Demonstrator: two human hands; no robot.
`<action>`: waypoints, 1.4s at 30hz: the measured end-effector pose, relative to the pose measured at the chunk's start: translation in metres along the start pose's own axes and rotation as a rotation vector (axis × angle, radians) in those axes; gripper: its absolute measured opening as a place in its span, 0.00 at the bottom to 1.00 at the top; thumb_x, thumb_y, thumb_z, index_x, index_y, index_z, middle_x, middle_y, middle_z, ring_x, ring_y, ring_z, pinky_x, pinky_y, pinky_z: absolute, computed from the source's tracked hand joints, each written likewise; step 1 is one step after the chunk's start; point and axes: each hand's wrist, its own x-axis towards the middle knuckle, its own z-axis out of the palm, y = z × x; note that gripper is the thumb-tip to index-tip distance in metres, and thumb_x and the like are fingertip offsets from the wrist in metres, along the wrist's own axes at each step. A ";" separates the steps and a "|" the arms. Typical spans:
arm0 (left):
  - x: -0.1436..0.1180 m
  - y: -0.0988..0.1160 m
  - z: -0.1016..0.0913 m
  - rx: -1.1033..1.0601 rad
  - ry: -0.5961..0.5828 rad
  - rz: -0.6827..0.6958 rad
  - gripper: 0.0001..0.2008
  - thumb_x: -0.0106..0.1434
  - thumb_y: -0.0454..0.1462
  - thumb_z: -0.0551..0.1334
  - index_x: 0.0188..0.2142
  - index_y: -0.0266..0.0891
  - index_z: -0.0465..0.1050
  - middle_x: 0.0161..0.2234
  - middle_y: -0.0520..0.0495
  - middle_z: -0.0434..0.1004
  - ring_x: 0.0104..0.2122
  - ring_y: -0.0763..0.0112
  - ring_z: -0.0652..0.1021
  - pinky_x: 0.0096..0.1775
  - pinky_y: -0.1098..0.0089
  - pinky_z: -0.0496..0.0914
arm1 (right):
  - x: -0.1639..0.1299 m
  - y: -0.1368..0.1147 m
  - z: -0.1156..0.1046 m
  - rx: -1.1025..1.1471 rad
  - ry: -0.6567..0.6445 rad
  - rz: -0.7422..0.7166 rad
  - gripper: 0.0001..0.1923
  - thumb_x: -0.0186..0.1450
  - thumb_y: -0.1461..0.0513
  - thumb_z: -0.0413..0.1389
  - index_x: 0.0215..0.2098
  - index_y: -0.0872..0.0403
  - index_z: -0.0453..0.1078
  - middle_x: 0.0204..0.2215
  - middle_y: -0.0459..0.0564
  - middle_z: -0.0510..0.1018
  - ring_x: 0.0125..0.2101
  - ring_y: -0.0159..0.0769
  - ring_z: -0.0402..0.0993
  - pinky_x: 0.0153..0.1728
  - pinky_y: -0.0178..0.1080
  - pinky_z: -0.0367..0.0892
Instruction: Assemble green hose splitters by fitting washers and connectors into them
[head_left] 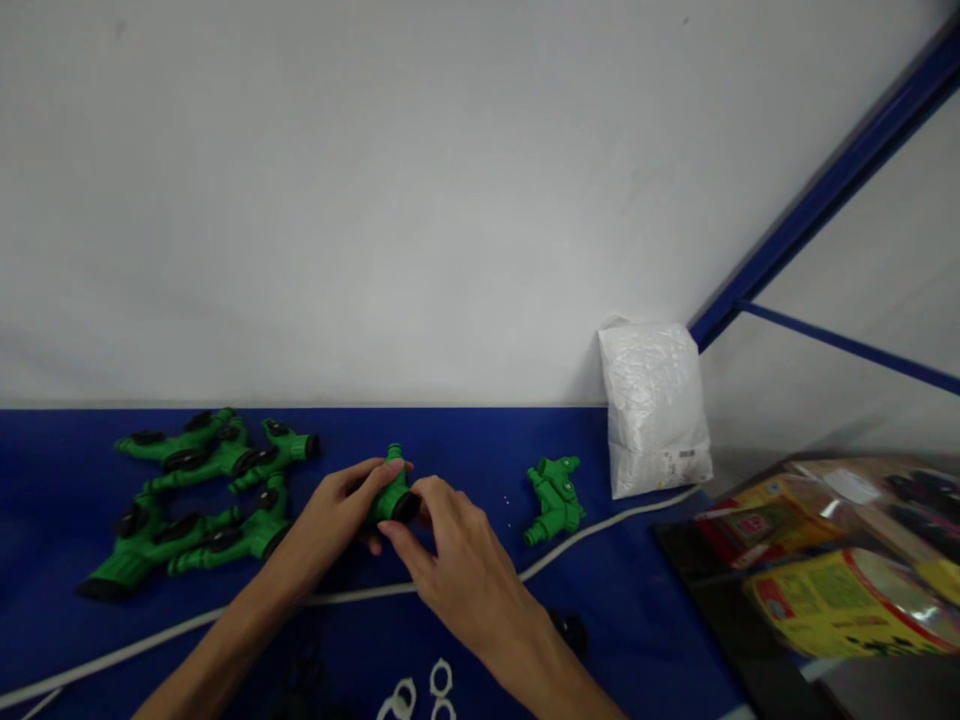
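my left hand (341, 510) grips a green fitting (391, 492) over the blue counter (465, 440); my right hand (457, 560) has its fingers (405, 545) pinching the black end.

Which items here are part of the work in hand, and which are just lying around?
In hand: green fitting, held by left hand and right hand; pile of green fittings; lone green fitting; white rings.

Lying about: white bag; white cord; colourful packets.
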 end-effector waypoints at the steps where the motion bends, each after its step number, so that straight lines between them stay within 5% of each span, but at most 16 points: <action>1: 0.000 0.000 0.000 -0.012 -0.004 -0.011 0.22 0.60 0.52 0.62 0.41 0.35 0.77 0.32 0.48 0.78 0.23 0.72 0.75 0.19 0.76 0.70 | 0.000 0.000 -0.001 -0.055 0.002 -0.039 0.09 0.71 0.58 0.55 0.47 0.52 0.62 0.39 0.50 0.76 0.39 0.43 0.75 0.41 0.44 0.72; 6: -0.002 0.000 0.001 -0.040 -0.012 -0.032 0.23 0.61 0.52 0.61 0.43 0.35 0.78 0.34 0.45 0.79 0.28 0.69 0.76 0.18 0.77 0.69 | 0.002 0.001 -0.003 -0.203 -0.068 -0.132 0.07 0.72 0.60 0.51 0.48 0.53 0.64 0.39 0.51 0.74 0.39 0.43 0.74 0.42 0.44 0.73; 13: -0.003 0.003 0.003 -0.028 0.003 -0.002 0.24 0.61 0.53 0.61 0.42 0.34 0.78 0.29 0.47 0.77 0.22 0.72 0.74 0.17 0.77 0.68 | 0.001 0.001 0.000 -0.225 -0.043 -0.156 0.04 0.72 0.62 0.52 0.45 0.53 0.64 0.39 0.51 0.75 0.38 0.43 0.73 0.41 0.45 0.72; 25: -0.005 0.004 0.005 -0.057 -0.022 0.077 0.24 0.61 0.53 0.61 0.43 0.34 0.76 0.27 0.50 0.74 0.20 0.73 0.74 0.19 0.73 0.72 | 0.000 0.001 0.003 0.205 -0.012 0.071 0.04 0.72 0.60 0.52 0.40 0.50 0.60 0.32 0.44 0.75 0.31 0.36 0.74 0.34 0.38 0.69; 35: -0.004 0.001 0.002 -0.056 -0.003 0.063 0.24 0.61 0.54 0.61 0.42 0.35 0.77 0.30 0.50 0.74 0.21 0.74 0.73 0.17 0.76 0.71 | -0.001 0.007 0.005 -0.179 0.020 -0.167 0.10 0.72 0.62 0.51 0.51 0.52 0.63 0.40 0.52 0.75 0.38 0.44 0.75 0.39 0.46 0.74; 42: -0.005 0.000 0.004 -0.055 0.006 0.105 0.26 0.61 0.55 0.60 0.42 0.34 0.76 0.29 0.50 0.74 0.21 0.72 0.75 0.17 0.75 0.72 | -0.002 0.004 0.008 0.169 0.011 -0.006 0.01 0.72 0.62 0.51 0.42 0.48 0.62 0.36 0.45 0.77 0.36 0.37 0.77 0.38 0.40 0.72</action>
